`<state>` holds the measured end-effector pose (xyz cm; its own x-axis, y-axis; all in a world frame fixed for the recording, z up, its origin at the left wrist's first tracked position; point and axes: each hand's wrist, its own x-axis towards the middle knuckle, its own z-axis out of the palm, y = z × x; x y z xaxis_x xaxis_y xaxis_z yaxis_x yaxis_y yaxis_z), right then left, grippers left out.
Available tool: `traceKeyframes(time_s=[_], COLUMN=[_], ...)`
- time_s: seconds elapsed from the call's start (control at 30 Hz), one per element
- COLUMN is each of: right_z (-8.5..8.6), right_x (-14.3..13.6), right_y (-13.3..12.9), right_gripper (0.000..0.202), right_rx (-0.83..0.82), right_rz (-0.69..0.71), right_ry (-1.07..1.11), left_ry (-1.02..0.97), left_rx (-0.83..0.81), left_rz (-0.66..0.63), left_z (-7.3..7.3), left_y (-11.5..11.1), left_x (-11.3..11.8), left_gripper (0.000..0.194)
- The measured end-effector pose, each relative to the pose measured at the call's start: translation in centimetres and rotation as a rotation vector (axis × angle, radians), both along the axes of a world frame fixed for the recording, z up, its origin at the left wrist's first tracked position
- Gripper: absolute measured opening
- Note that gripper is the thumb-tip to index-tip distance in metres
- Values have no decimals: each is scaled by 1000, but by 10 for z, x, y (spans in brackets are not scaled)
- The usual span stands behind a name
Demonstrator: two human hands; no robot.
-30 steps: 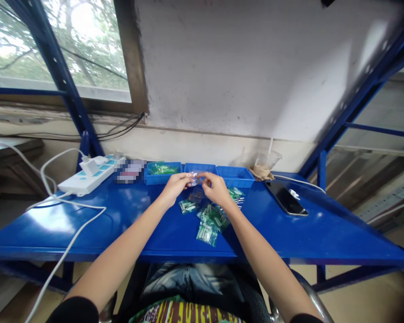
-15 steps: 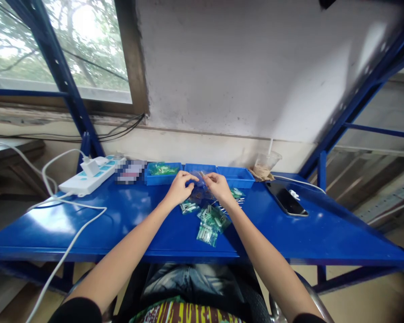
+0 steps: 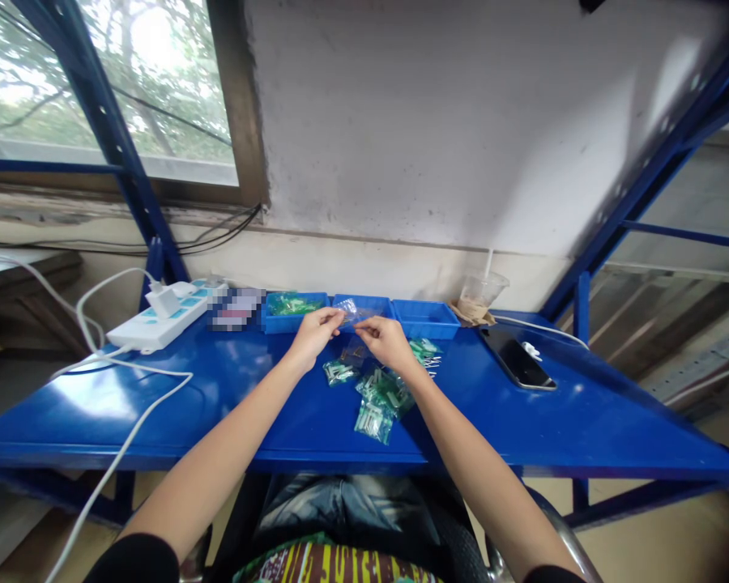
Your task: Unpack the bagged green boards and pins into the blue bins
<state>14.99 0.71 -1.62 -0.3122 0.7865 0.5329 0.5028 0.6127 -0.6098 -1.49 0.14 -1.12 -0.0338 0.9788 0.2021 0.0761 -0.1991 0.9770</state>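
Note:
Pinched between the fingers of my left hand (image 3: pixel 317 330) is the edge of a small clear plastic bag (image 3: pixel 347 307). My right hand (image 3: pixel 384 338) is closed at the bag's right side, thumb and forefinger together on it. What lies inside the bag is too small to make out. Below and between my hands, several filled clear packets (image 3: pixel 374 414) with green and white pieces lie on the blue table. Another such packet (image 3: pixel 340 372) rests near my left wrist. Behind my hands stands the middle blue tray (image 3: pixel 364 303), partly hidden by the bag.
A blue tray (image 3: pixel 295 324) with green packets stands left, another blue tray (image 3: pixel 428 330) right. Thin metal pieces (image 3: pixel 431 364) lie beyond my right wrist. A phone (image 3: pixel 519 360), plastic cup (image 3: pixel 479 295) and white power strip (image 3: pixel 164 317) with trailing cables also occupy the table.
My left hand has moved slightly left and closed its fingers on the bag. My right hand has shifted a little left and down. The bag now shows clearer above my fingers.

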Motion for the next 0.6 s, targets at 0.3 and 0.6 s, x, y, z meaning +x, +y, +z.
traceKeyframes(time_s=[0.3, 0.6], right_z=[6, 9], right_x=[-3, -2], right_y=[-1, -3], right_gripper=[44, 29], right_rx=[-752, -870], right_rz=[173, 215], right_ry=[637, 929], left_ry=[399, 418], left_rx=[483, 510], left_rz=[-25, -113], left_z=[3, 6], left_y=[-4, -7], left_x=[3, 5], left_gripper=[15, 16])
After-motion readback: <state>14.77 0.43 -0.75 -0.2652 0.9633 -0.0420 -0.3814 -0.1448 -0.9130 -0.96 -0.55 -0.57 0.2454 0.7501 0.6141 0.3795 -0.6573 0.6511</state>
